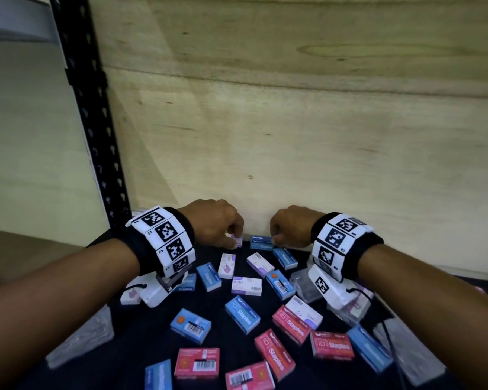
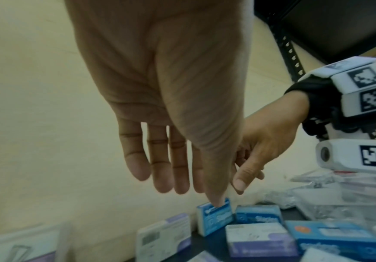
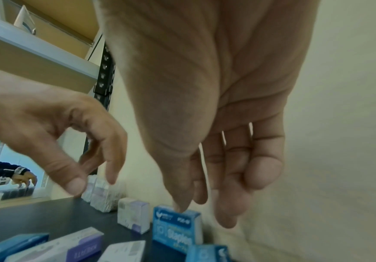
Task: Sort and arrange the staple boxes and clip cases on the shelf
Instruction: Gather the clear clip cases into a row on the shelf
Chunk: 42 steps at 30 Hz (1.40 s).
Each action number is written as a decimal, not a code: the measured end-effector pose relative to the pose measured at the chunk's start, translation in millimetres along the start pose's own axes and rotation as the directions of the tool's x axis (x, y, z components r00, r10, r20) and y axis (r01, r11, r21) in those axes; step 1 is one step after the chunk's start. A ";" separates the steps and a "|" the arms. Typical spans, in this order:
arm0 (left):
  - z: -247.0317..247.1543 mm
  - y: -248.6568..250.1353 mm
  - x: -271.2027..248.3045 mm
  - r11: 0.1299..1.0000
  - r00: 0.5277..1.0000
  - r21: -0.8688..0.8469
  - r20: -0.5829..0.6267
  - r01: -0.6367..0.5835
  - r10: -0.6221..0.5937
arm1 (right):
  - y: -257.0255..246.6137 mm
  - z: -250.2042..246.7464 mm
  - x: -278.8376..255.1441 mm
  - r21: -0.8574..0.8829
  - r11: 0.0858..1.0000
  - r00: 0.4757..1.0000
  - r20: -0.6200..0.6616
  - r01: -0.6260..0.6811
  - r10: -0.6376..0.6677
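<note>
A blue staple box point(image 1: 261, 242) stands on edge against the wooden back wall, and a white-and-purple box point(image 1: 238, 241) stands just left of it. My left hand point(image 1: 231, 235) hovers over the white-and-purple box point(image 3: 134, 218) with thumb and fingers apart and nothing between them. The thumb tip of my right hand point(image 1: 278, 236) rests at the top edge of the blue box point(image 3: 175, 228), and the other fingers point(image 3: 227, 203) hang relaxed behind it. The blue box point(image 2: 213, 218) is partly hidden by my left thumb in the left wrist view.
Several blue, red and white-purple staple boxes lie scattered on the dark shelf point(image 1: 141, 333), including a red pair point(image 1: 331, 344). Clear clip cases sit at the right point(image 1: 307, 285) and the front left point(image 1: 79, 339). A black perforated post point(image 1: 90, 108) bounds the left side.
</note>
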<state>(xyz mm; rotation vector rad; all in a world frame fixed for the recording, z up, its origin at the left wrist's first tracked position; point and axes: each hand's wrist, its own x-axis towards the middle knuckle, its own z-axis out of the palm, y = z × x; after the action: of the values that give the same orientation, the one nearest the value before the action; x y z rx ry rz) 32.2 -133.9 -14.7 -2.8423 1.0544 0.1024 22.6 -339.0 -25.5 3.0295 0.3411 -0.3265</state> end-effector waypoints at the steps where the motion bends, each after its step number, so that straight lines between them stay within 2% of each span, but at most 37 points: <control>1: -1.1 4.4 -1.8 1.000 1.000 -0.008 0.010 -0.018 0.018 | 2.8 -2.8 -5.3 -0.008 1.000 1.000 0.004 0.002 -0.002; 8: -1.3 53.9 -4.4 0.995 0.995 -0.025 0.032 -0.095 0.095 | 31.3 -9.1 -66.6 -0.038 0.998 0.996 0.069 -0.048 0.051; 13: 4.3 95.2 5.0 0.993 0.992 -0.023 0.039 -0.119 0.119 | 53.2 6.4 -105.2 0.053 0.992 0.984 0.147 -0.110 0.102; 16: 8.9 112.3 11.2 0.991 0.989 -0.017 0.058 -0.132 0.133 | 60.1 14.7 -121.9 0.112 0.979 0.968 0.207 -0.170 0.144; 20: 12.4 128.1 18.5 0.991 0.988 -0.023 0.085 -0.131 0.132 | 58.4 26.3 -134.6 0.105 0.974 0.938 0.306 -0.203 0.163; 29: 11.0 130.7 25.3 0.987 0.990 -0.137 0.102 -0.085 0.099 | 55.2 39.1 -136.7 0.117 0.968 0.949 0.253 -0.222 0.187; 37: 4.2 117.9 25.2 0.949 0.971 -0.305 0.189 -0.083 0.145 | 66.4 19.7 -146.2 0.268 0.939 0.961 0.230 -0.216 0.156; 42: 7.6 118.1 28.8 0.910 0.972 -0.414 0.202 -0.027 0.121 | 72.8 19.1 -145.6 0.196 0.953 0.957 0.226 -0.230 0.185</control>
<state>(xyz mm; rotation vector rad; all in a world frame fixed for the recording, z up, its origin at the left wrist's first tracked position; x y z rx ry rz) -23.3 -240.4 -34.4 -3.0426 1.2123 0.7164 -103.4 -442.4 -8.6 3.1653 -0.0347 -0.6962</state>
